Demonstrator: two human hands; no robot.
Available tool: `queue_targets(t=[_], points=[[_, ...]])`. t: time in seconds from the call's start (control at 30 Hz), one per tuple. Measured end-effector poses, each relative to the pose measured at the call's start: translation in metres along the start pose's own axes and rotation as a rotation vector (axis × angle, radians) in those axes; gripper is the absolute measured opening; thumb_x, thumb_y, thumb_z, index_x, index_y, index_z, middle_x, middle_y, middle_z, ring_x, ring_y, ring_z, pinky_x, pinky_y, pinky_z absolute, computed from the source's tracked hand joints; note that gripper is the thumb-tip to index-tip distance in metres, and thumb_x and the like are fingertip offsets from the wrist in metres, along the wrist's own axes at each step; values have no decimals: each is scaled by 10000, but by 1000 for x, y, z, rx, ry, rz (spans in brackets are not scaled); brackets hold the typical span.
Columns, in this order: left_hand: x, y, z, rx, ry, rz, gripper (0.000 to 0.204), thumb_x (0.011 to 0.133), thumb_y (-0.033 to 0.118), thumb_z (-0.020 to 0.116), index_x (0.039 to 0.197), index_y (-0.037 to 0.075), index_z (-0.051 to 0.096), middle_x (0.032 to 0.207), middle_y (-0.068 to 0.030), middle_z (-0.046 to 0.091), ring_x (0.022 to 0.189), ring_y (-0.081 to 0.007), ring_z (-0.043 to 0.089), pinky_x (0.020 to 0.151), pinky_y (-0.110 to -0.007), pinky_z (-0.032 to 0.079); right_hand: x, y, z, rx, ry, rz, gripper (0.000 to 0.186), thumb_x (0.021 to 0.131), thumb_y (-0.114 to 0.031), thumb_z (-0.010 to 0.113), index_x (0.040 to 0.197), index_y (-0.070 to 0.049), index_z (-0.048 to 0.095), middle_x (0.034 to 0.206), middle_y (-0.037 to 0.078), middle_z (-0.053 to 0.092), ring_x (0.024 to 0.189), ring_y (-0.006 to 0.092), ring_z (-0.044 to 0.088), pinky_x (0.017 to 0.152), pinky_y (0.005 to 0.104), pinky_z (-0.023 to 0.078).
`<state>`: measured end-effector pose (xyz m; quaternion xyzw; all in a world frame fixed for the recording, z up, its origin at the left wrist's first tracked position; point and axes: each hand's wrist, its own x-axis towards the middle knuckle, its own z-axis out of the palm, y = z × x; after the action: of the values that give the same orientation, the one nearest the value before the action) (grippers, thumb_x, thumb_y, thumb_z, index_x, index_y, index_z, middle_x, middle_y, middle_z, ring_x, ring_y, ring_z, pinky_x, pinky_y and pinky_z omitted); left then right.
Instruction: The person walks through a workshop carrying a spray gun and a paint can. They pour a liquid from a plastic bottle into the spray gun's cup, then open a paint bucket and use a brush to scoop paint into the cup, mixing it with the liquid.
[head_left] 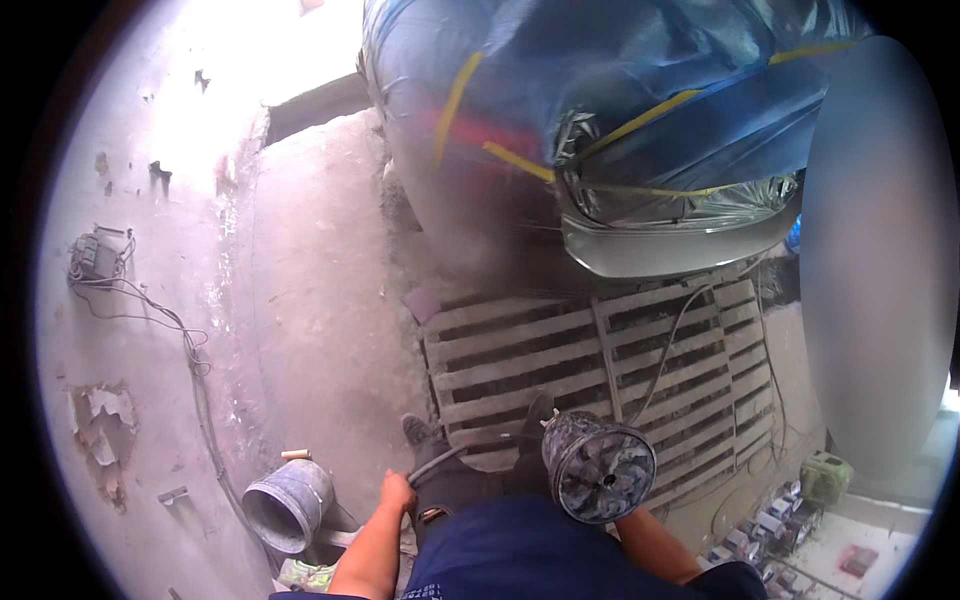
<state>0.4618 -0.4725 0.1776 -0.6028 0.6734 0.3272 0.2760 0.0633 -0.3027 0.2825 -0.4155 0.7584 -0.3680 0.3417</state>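
— Grey and paint-spattered, that's the machine [598, 466] in the lower middle of the frame. What is it?

— A round-bodied power tool, seen end-on: its circular face with vents or blades points up at the camera. It looks like a sander or mixer head, but I cannot tell which. It sits just above the person's blue-clad lap.

— Which hand has it?

— The right hand [622, 512] is mostly hidden beneath the tool's body. Only the forearm shows, running up from the lower edge to the underside of the tool, so I cannot tell how the fingers lie.

— And the left hand [397, 490]?

— It is curled into a fist around a dark hose or cable [437, 462], left of the tool, in the lower middle of the frame. The hose bends from the fist towards the tool.

— What lies around them?

— Just left of the left hand stands a grey bucket [288, 503], tipped so its open mouth shows. A dark shoe [417, 430] rests just above the fist, at the edge of a wooden pallet [520, 350] that fills the centre and right. A thin cable [668, 340] runs across its slats.

— Higher up?

— A large bulky object wrapped in blue plastic sheeting [640, 90] with yellow tape strips fills the upper right, with silvery foil showing under it. At the left, a dusty plaster wall [150, 330] carries loose wires [150, 310] running down from a small box, with peeled patches below.
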Motion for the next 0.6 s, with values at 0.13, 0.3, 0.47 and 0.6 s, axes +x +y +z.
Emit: queue_targets(t=[0.13, 0.3, 0.47, 0.6], points=[[15, -52, -38, -4, -52, 111, 420, 740, 92, 617, 1154, 128, 677, 1132, -244, 592, 1079, -398, 584, 937, -442, 493, -28, -36, 55, -93, 71, 10, 263, 891, -180, 595, 1092, -11, 619, 1004, 111, 671, 929, 268, 648, 862, 396, 507], [19, -136, -66, 87, -90, 179, 349, 755, 57, 574, 1082, 97, 689, 1118, -245, 600, 1059, -406, 592, 930, -446, 495, -68, -81, 120, -139, 138, 26, 235, 893, -161, 589, 1074, -16, 627, 991, 108, 671, 923, 269, 646, 858, 395, 503], [31, -183, -79, 98, -85, 199, 342, 749, 41, 549, 1054, 95, 695, 1077, -236, 630, 1046, -393, 605, 923, -452, 498, -102, -112, 171, -167, 197, 17, 207, 895, -142, 584, 1056, -21, 634, 977, 105, 672, 917, 270, 645, 853, 394, 499], [31, -211, -86, 120, -98, 189, 340, 724, 36, 558, 1026, 95, 705, 1017, -224, 672, 1020, -384, 628, 914, -445, 507, -126, -123, 205, -167, 243, -9, 187, 897, -127, 579, 1042, -25, 640, 966, 103, 673, 913, 271, 643, 850, 394, 496]])
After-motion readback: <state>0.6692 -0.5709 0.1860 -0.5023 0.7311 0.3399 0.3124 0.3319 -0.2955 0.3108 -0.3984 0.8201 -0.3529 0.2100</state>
